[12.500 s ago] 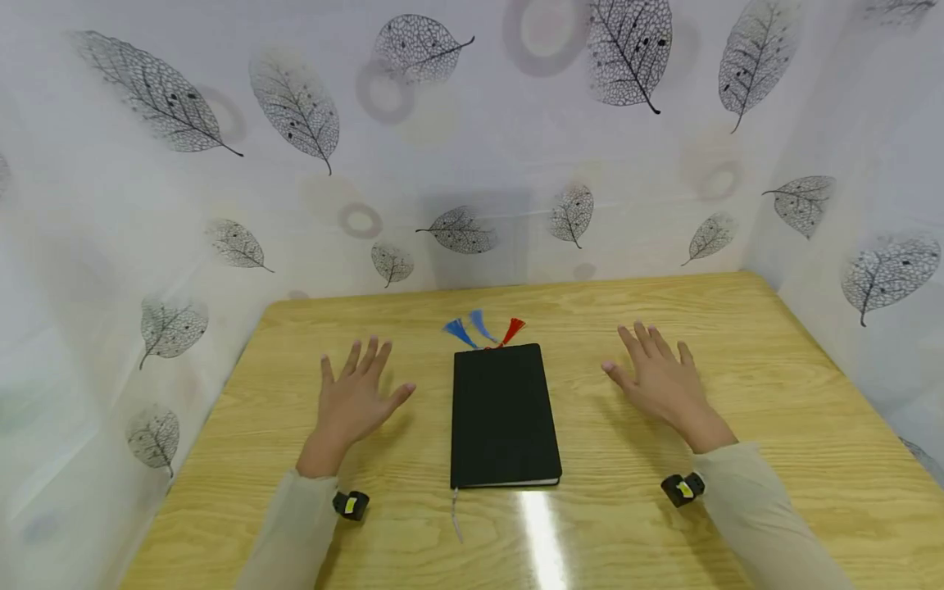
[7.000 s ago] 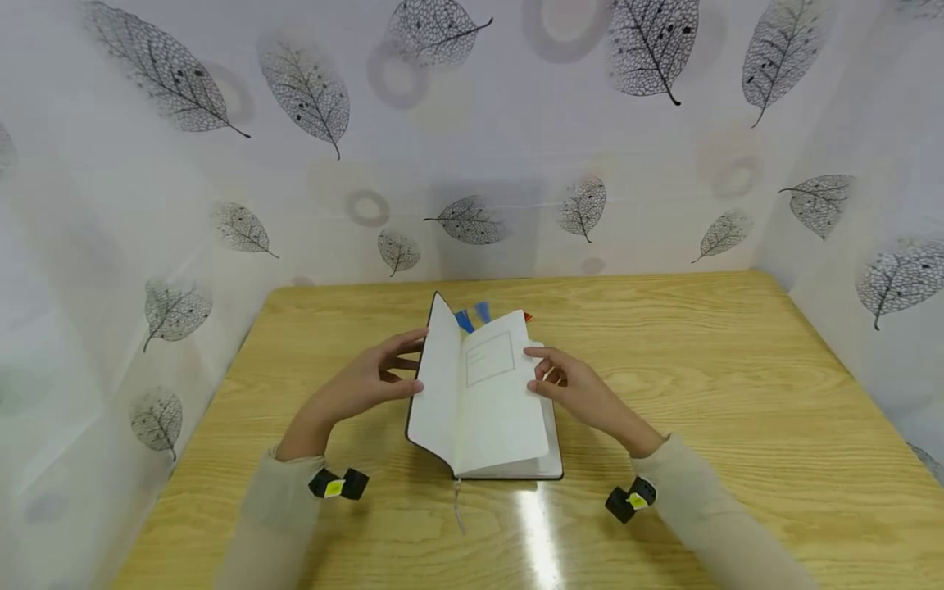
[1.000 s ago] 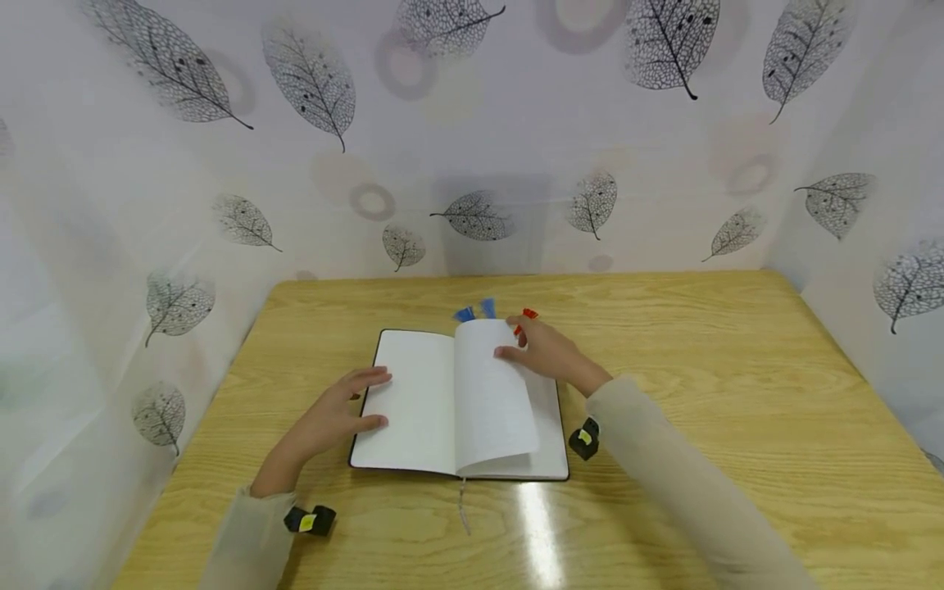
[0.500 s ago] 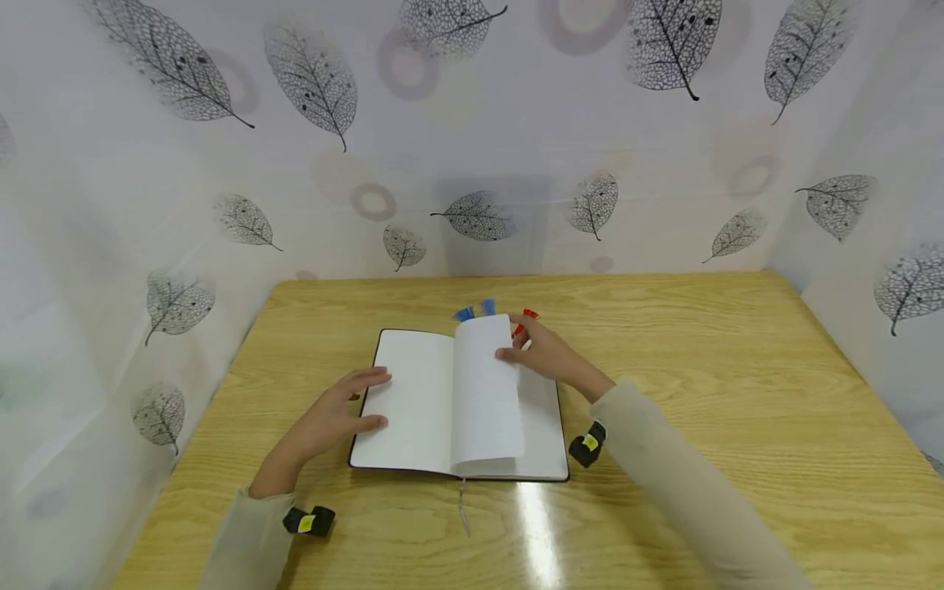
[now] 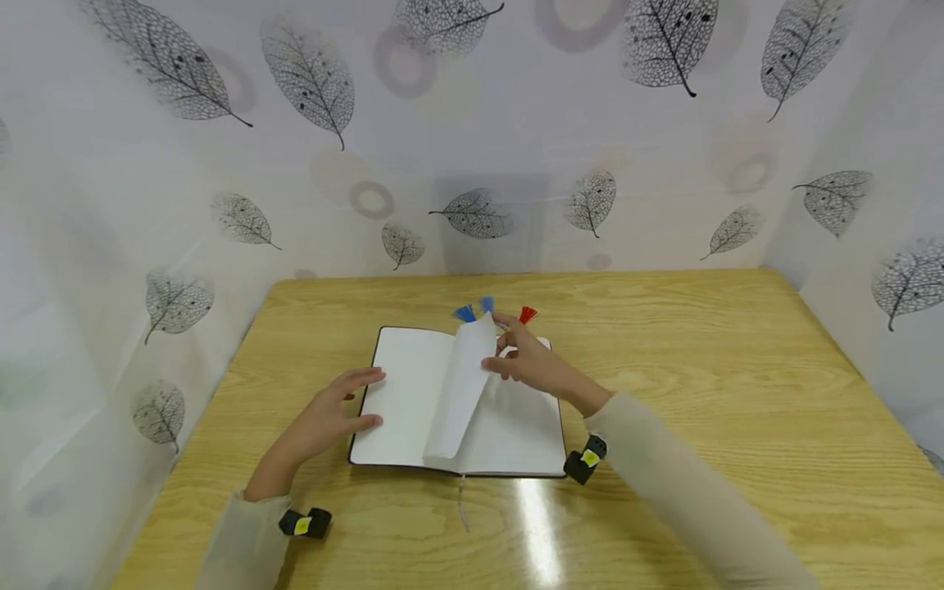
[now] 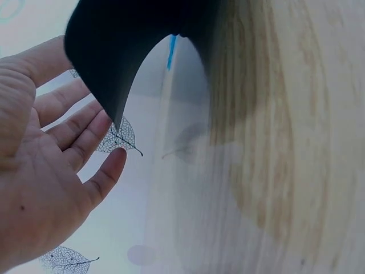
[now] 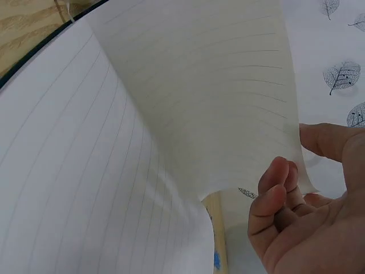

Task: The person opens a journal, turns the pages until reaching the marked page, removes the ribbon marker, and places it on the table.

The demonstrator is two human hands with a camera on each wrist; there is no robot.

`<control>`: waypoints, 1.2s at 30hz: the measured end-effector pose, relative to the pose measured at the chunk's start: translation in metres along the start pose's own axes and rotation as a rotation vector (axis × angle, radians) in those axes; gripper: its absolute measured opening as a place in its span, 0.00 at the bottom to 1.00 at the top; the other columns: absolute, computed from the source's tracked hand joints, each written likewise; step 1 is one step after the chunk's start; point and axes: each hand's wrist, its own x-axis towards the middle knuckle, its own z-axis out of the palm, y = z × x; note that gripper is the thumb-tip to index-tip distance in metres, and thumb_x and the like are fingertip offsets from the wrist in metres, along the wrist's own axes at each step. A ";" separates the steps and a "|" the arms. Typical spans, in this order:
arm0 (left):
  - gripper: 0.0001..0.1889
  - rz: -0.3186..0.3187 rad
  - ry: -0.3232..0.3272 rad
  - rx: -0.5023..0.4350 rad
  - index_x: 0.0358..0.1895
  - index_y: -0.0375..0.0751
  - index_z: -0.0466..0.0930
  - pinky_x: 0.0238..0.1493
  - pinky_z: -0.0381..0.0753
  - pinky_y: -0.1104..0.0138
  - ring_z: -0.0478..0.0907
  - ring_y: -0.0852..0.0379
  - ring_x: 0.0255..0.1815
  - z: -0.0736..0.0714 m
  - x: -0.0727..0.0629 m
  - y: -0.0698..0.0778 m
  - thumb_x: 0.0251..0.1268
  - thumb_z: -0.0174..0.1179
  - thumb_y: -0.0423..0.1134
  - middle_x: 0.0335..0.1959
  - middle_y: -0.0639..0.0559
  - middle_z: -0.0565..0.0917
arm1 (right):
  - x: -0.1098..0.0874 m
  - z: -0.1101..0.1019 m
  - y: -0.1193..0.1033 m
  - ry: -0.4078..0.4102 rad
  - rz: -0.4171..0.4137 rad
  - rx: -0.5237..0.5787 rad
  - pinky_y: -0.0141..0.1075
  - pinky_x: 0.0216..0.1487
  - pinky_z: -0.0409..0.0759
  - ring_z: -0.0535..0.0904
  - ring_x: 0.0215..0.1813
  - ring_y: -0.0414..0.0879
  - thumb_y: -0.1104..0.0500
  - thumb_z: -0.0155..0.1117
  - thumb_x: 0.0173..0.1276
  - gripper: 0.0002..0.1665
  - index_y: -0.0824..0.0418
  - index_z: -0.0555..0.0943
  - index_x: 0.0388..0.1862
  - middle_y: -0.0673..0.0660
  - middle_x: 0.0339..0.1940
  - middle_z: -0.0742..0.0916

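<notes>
An open notebook with a black cover lies on the table, showing lined pages in the right wrist view. My left hand rests at its left edge, thumb and index fingertips on the left page. In the left wrist view, the dark cover hides some fingertips. Near its top corner, a curved page is pinched between the thumb and index finger of my right hand. That page stands raised over the spine, leaning left. The other right fingers are curled, apart from the paper.
Two blue tassels and a red tassel stick out past the notebook's top edge. A thin ribbon trails from the bottom of the spine. Beyond the wooden table hangs a white leaf-patterned curtain.
The page in my right hand has lifted and swung from the right side leftward over the spine, baring the right page beneath. My left hand has barely moved.
</notes>
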 end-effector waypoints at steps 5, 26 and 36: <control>0.33 -0.003 0.001 -0.014 0.68 0.34 0.67 0.63 0.65 0.42 0.62 0.34 0.70 -0.001 -0.001 -0.003 0.59 0.67 0.40 0.71 0.36 0.65 | 0.005 0.007 -0.005 0.011 0.016 0.044 0.34 0.36 0.72 0.75 0.32 0.47 0.56 0.58 0.72 0.46 0.58 0.43 0.79 0.57 0.40 0.75; 0.31 0.017 0.032 -0.077 0.70 0.37 0.65 0.62 0.65 0.42 0.60 0.38 0.70 -0.010 -0.008 -0.011 0.64 0.63 0.38 0.71 0.38 0.64 | 0.018 0.074 0.007 -0.093 0.010 -0.145 0.30 0.32 0.72 0.73 0.28 0.40 0.50 0.62 0.69 0.40 0.58 0.58 0.75 0.53 0.39 0.78; 0.30 -0.011 0.032 -0.090 0.71 0.42 0.65 0.62 0.67 0.47 0.63 0.42 0.69 -0.018 -0.014 -0.015 0.67 0.61 0.42 0.71 0.41 0.66 | 0.019 0.098 0.005 -0.073 -0.013 -0.342 0.28 0.28 0.66 0.67 0.26 0.37 0.54 0.66 0.66 0.39 0.60 0.63 0.72 0.48 0.28 0.77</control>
